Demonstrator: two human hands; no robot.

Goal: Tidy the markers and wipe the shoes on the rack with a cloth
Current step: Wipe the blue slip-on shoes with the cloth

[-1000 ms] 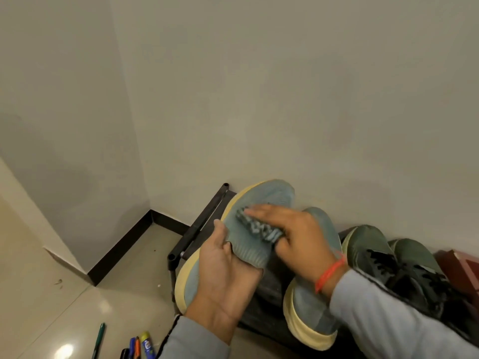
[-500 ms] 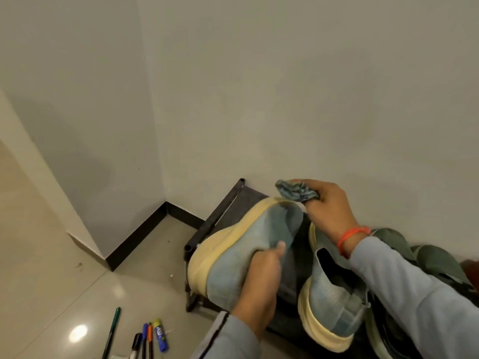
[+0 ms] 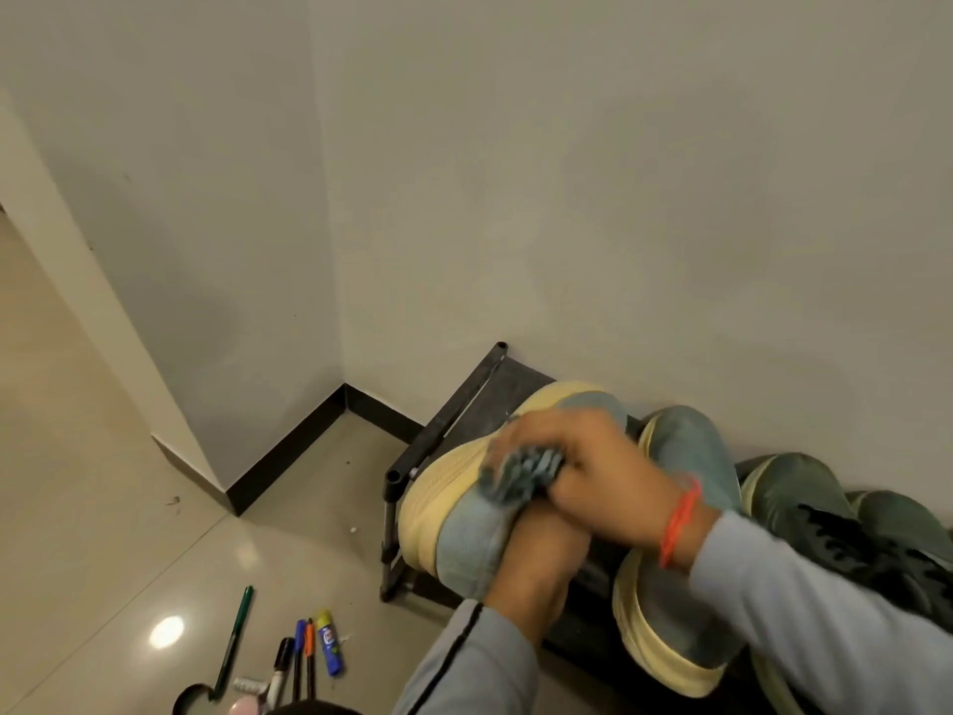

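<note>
My left hand [image 3: 536, 547] grips a light blue shoe with a cream sole [image 3: 454, 503], tilted on its side above the left end of the black shoe rack [image 3: 454, 405]. My right hand [image 3: 593, 467] holds a crumpled grey-blue cloth [image 3: 515, 472] and presses it against the shoe's upper near the sole. The matching blue shoe [image 3: 686, 559] stands on the rack just to the right. Several markers [image 3: 304, 657] and a green pen [image 3: 234, 639] lie on the floor at the lower left.
Dark green laced shoes [image 3: 825, 513] sit on the rack at the right. The rack stands against the wall beside a room corner with black skirting [image 3: 289, 446]. A glue stick [image 3: 330, 647] lies with the markers on the glossy tiled floor [image 3: 103, 508].
My right hand came down from the shoe's toe with the cloth to the side by the sole. The left hand keeps the shoe tilted; the view shifted right.
</note>
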